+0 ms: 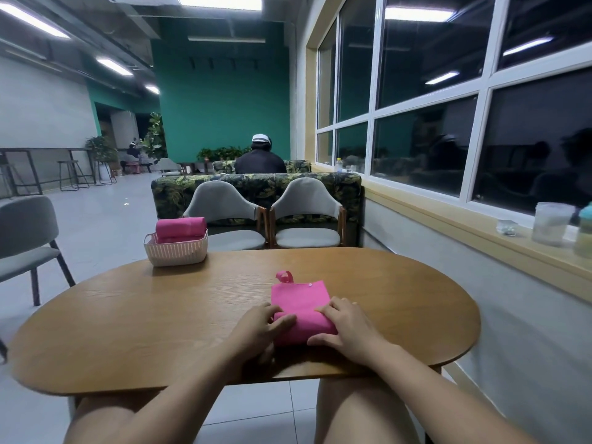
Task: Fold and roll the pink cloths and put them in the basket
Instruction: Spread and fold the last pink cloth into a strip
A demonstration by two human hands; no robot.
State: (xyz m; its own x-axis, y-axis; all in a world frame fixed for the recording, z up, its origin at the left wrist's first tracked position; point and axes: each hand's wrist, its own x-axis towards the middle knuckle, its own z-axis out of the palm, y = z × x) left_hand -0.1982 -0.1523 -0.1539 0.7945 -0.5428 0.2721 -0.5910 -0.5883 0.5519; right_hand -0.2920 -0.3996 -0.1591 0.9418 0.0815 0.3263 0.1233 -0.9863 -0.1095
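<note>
Both hands on the pink cloth [299,299], near end rolled up

The cloth lies flat on the wooden table [160,315] right in front of me, and the end closest to me is a fat roll. My left hand [264,326] grips the left end of that roll, fingers over the top and thumb at the near side. My right hand [347,328] grips the right end the same way. The far end is unrolled, with a little loop [284,277] and a snap button [309,284]. The basket [175,250] sits at the far left of the table, well apart, holding a rolled cloth [181,226].
</note>
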